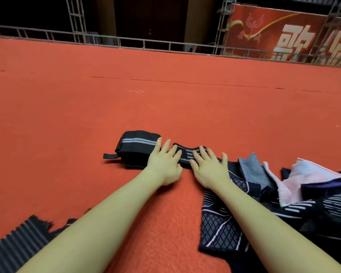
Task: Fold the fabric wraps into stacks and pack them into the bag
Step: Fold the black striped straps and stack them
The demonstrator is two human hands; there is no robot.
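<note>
The red carpet (126, 107) fills nearly the whole view, running out to a metal railing (126, 41) at 12 o'clock with a red banner (283, 36) at 1 o'clock behind it. Next in bulk is the loose heap of unfolded wraps (283, 203) at 4 o'clock, dark patterned pieces tangled with a pale pink one (307, 174) and a grey one (252, 170); a striped dark piece (18, 239) lies apart at 8 o'clock. Just past centre sits a folded stack (136, 148), black with a grey stripe, a strap tab poking out at its 9 o'clock end. Touching its 3 o'clock side lies the striped wrap (187, 152) being worked, its long axis running 9 to 3 o'clock, its far end trailing into the heap. Both hands press flat on it, fingers spread and gripping nothing: the left hand (164, 164) at the end beside the stack, fingertips brushing the stack's edge, the right hand (209, 168) on the heap side. No bag is in view. The next fold, I judge, carries the 3 o'clock end over toward 9, so the right hand is the nearer; the heap's overlap on that end may drag along.
</note>
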